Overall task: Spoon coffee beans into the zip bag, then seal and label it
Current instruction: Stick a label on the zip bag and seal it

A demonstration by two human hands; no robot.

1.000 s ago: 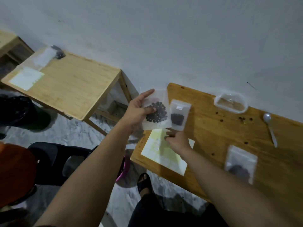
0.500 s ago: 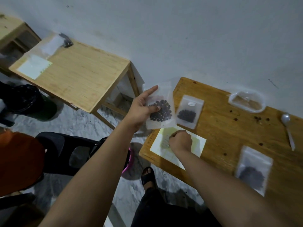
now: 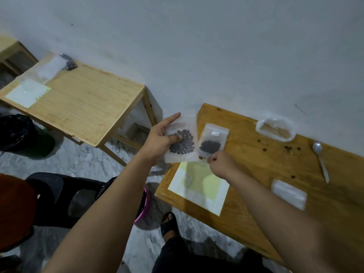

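Observation:
My left hand (image 3: 159, 138) holds up a clear zip bag (image 3: 182, 142) with dark coffee beans, thumb on its front, off the left end of the table (image 3: 266, 164). My right hand (image 3: 220, 164) hovers just below the bag's lower right corner, fingertips pinched on what looks like a small white label (image 3: 204, 159). The yellow-and-white label sheet (image 3: 199, 186) lies on the table under that hand. A second bean bag (image 3: 213, 140) with a white label lies flat next to the held bag.
A plastic spoon (image 3: 321, 160) lies at the right, with loose beans scattered near it. An open plastic pouch (image 3: 275, 129) sits by the wall. Another zip bag (image 3: 288, 194) lies at the near right. A second wooden table (image 3: 82, 107) stands to the left, a black chair (image 3: 65, 196) below.
My right hand has lifted off the label sheet and moved up toward the lower edge of the held bag. The left hand keeps the bag up in about the same place.

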